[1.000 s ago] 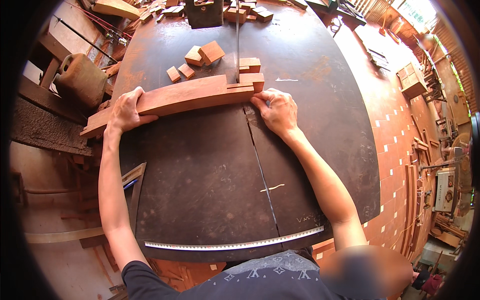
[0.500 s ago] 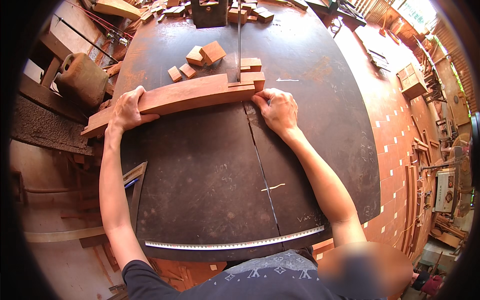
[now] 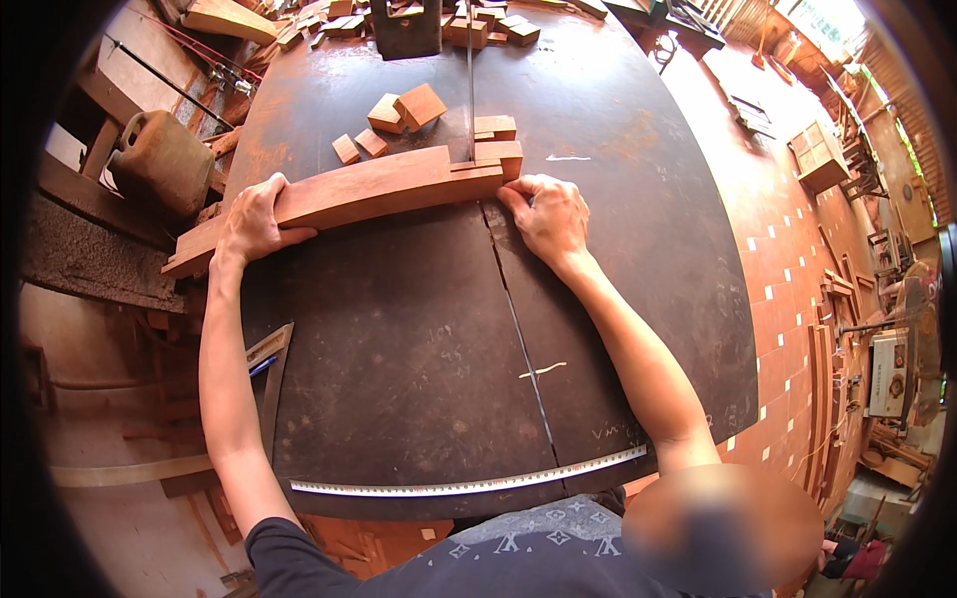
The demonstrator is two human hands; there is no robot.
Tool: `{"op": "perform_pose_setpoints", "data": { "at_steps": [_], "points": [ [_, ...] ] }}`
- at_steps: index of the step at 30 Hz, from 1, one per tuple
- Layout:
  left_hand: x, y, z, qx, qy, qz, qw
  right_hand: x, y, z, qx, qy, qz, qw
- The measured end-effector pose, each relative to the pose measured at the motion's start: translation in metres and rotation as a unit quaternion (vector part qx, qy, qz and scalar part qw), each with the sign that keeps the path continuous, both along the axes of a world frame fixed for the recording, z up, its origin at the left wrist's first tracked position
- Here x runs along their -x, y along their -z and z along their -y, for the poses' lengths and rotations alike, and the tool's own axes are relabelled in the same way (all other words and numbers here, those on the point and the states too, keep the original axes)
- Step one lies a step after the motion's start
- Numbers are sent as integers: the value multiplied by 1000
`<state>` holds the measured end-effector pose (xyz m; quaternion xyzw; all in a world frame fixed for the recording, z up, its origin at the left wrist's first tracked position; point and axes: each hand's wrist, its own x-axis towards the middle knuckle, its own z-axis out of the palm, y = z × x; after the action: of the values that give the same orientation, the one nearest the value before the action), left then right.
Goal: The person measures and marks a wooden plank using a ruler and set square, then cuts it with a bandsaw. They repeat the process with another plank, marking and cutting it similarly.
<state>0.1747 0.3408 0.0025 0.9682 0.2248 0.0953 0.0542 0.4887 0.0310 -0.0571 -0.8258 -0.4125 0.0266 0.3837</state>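
Observation:
A long, slightly curved reddish wooden beam [image 3: 369, 192] lies across the dark saw table [image 3: 389, 349]. A thin upright bandsaw blade [image 3: 471, 90] stands in a notch near its right end. My left hand [image 3: 254, 221] is closed over the beam's left part, thumb along the near edge. Fingers curled, my right hand [image 3: 548, 221] pinches the near corner of the right end, close to the blade. Its fingertips are partly hidden. Behind that end sits a small wood block [image 3: 495, 126], next to the blade.
Several offcut blocks [image 3: 420, 106] lie behind the beam, with more piled at the far edge. A dark saw guide [image 3: 407, 30] hangs over the table. A white ruler strip [image 3: 469, 485] runs along the near edge. A plastic jerrycan [image 3: 159, 159] stands left.
The view has shifted very slightly. Both hands keep their hold on the beam, and the blade stays in the notch, with no clear movement of the wood.

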Motion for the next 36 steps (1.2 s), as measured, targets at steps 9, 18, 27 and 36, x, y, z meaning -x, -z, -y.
{"op": "perform_pose_setpoints", "data": {
  "at_steps": [9, 18, 27, 36],
  "points": [
    [1, 0, -2, 4, -5, -6, 1000, 2, -1, 0, 7, 13, -13, 1000],
    [7, -1, -2, -6, -24, -11, 1000, 5, -2, -3, 2, 8, -18, 1000],
    [25, -3, 13, -5, -5, -8, 1000, -45, -22, 9, -16, -80, 34, 996],
    [44, 2, 15, -6, 1, 3, 1000, -66, -64, -41, 104, -177, 27, 978]
  ]
}}
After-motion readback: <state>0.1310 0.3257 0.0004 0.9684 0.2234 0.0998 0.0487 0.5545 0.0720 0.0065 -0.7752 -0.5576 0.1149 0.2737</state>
